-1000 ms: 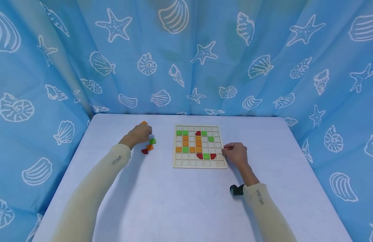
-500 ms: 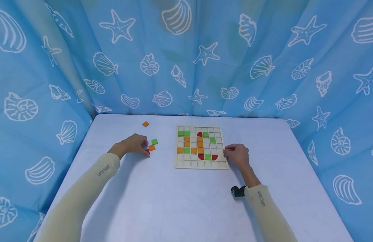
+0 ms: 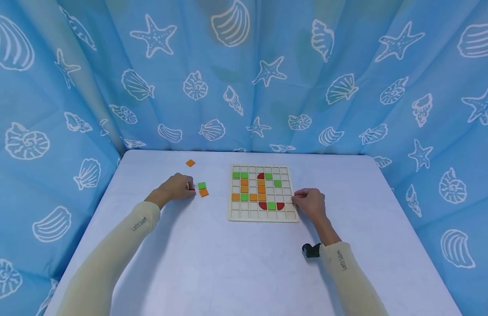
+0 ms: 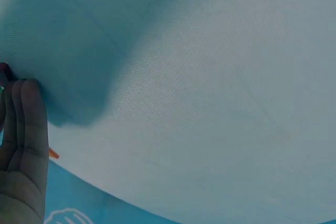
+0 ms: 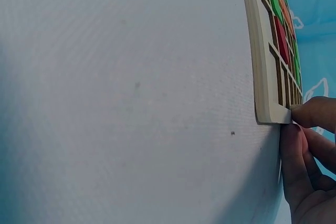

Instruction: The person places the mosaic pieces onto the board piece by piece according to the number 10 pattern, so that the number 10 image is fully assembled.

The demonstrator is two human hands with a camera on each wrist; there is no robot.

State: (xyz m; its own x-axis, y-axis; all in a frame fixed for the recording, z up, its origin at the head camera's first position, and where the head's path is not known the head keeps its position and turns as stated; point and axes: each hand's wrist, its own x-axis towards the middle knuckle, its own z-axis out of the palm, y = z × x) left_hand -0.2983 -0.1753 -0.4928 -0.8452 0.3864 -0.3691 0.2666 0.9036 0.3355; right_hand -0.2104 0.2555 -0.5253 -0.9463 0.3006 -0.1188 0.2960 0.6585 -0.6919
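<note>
In the head view my left hand [image 3: 175,186] pinches a red rounded tile [image 3: 192,189], mostly covered by the fingers. At the left wrist view's edge, the fingertips of that hand [image 4: 25,145] meet the dark red tile [image 4: 4,68]. Right beside them lie a green square tile [image 3: 202,185] and an orange square tile [image 3: 204,192], touching each other. My right hand [image 3: 310,202] grips the right edge of a pale wooden grid board [image 3: 263,220], its thumb [image 5: 315,114] on the rim in the right wrist view. Green, orange and red tiles fill some board cells.
Another orange tile [image 3: 190,163] lies farther back on the white-covered table [image 3: 228,272]. A black object [image 3: 311,250] is at the right wrist, by the sleeve. Blue curtains [image 3: 244,109] with white shell prints surround the table's back and sides.
My left hand has come forward from near the back orange tile and taken hold of the red tile. The nearer orange tile has shifted slightly right. My right hand stays on the board.
</note>
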